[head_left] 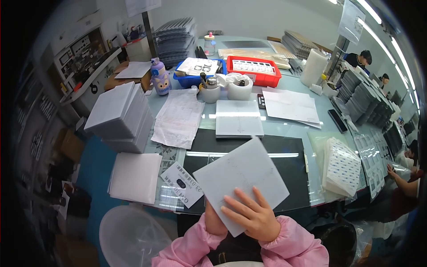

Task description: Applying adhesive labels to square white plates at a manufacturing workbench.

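A pale white, nearly square sheet or thin stack of sheets (pixel 242 173) is held tilted over the near table edge. My right hand (pixel 253 216) lies across its lower right part, fingers spread over the face and thumb hidden behind the edge. From below the lower left edge, my left hand (pixel 215 220) grips it; its fingers are mostly hidden underneath. Beyond lies a similar white stack (pixel 239 119) on the table. A printed white card with a dark oval (pixel 181 183) is just left of the held sheet.
A black mat (pixel 289 151) lies under the work area. Tall white stacks (pixel 118 111) and loose white sheets (pixel 135 178) stand at left. Blue (pixel 187 81) and red (pixel 267 80) bins sit behind. A patterned sheet pile (pixel 341 167) and a phone (pixel 337 121) are at right.
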`<action>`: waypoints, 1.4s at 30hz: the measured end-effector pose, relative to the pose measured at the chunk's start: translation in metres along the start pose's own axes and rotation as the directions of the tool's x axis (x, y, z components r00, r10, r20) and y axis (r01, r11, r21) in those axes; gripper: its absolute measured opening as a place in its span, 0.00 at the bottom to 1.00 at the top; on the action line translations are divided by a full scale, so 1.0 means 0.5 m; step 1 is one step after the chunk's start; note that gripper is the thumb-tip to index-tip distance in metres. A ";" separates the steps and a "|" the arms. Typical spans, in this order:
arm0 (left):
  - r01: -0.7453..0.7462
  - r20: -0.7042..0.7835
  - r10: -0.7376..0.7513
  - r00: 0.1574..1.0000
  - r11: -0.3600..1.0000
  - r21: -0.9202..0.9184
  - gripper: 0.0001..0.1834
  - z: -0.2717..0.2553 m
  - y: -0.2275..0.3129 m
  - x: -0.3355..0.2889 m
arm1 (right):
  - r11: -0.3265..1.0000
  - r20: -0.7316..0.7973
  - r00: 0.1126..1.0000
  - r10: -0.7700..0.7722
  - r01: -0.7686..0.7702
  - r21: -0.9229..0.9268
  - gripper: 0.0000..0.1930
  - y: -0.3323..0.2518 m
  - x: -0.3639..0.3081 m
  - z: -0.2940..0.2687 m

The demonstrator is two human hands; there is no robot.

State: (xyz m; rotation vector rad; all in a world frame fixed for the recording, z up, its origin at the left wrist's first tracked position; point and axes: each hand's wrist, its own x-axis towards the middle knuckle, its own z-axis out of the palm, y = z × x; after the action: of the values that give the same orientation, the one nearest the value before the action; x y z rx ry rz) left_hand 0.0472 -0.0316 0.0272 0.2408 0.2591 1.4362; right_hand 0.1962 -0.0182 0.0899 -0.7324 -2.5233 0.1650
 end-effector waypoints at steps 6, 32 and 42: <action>0.024 -0.030 -0.024 0.999 1.000 -0.002 0.41 0.002 0.090 0.014 | 0.988 0.159 0.987 -0.035 0.059 -0.143 0.31 0.071 0.018 -0.043; 0.124 0.148 0.394 0.907 -0.585 0.802 0.30 -0.126 0.160 0.425 | 0.852 -0.297 0.810 0.506 -0.524 0.021 0.25 0.547 0.112 0.184; 0.096 0.294 0.509 0.809 -0.608 0.788 0.26 -0.144 0.133 0.433 | 0.863 -0.301 0.822 0.483 -0.505 0.007 0.21 0.561 0.111 0.198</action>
State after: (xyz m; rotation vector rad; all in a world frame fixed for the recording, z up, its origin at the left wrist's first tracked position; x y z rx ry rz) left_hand -0.0131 0.1918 -0.0266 1.8467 2.2130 1.1517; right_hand 0.2376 0.2514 -0.0414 -1.3331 -2.0193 0.1277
